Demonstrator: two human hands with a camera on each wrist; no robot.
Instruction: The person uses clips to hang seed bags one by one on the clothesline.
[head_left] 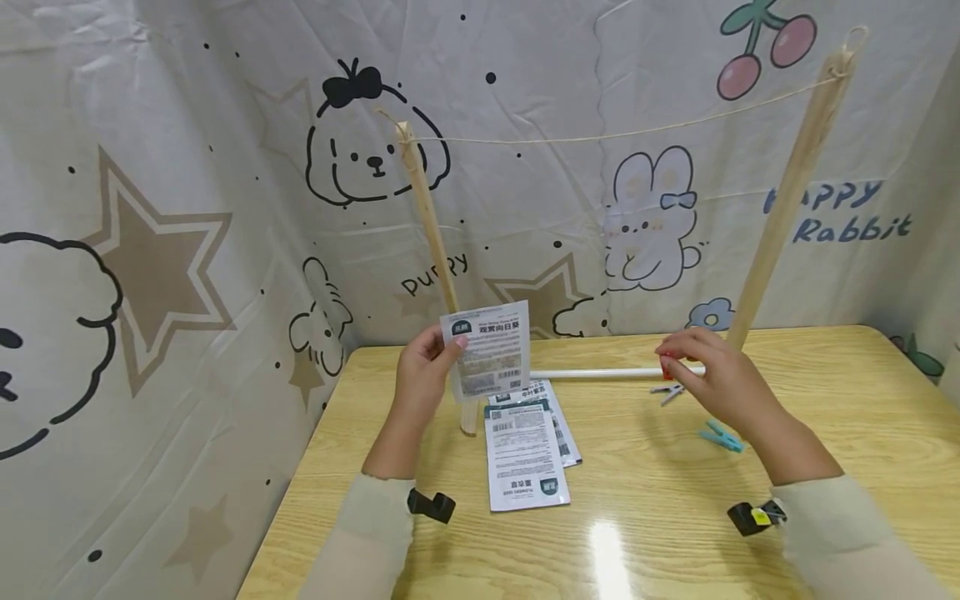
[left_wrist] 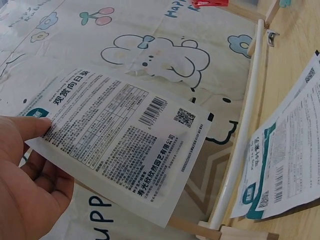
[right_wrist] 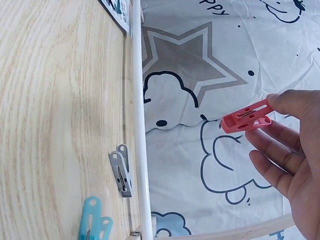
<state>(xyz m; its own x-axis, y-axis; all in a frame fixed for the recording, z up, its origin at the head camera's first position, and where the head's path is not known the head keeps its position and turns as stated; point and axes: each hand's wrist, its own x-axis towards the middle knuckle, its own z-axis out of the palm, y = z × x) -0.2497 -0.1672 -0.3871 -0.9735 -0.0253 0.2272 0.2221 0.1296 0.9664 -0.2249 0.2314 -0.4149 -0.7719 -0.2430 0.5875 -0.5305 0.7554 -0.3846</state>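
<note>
My left hand (head_left: pixel 427 363) pinches a white seed packet (head_left: pixel 491 354) by its edge, thumb on the printed face, raised above the table. In the left wrist view the packet (left_wrist: pixel 120 140) shows small print, a barcode and a QR code. My right hand (head_left: pixel 708 371) holds a red clothespin (right_wrist: pixel 245 117) between thumb and fingers, in the air above the right part of the table. Two more seed packets (head_left: pixel 527 458) lie overlapping below the left hand. A grey clothespin (right_wrist: pixel 121 172) and a blue clothespin (head_left: pixel 722 436) lie on the table near the right hand.
A thin string (head_left: pixel 600 138) sags between a left wooden post (head_left: pixel 429 221) and a right wooden post (head_left: pixel 787 200). A white rod (head_left: pixel 600 374) runs low between the posts. Behind the wooden table (head_left: pixel 637 500) hangs a printed cloth (head_left: pixel 540 208).
</note>
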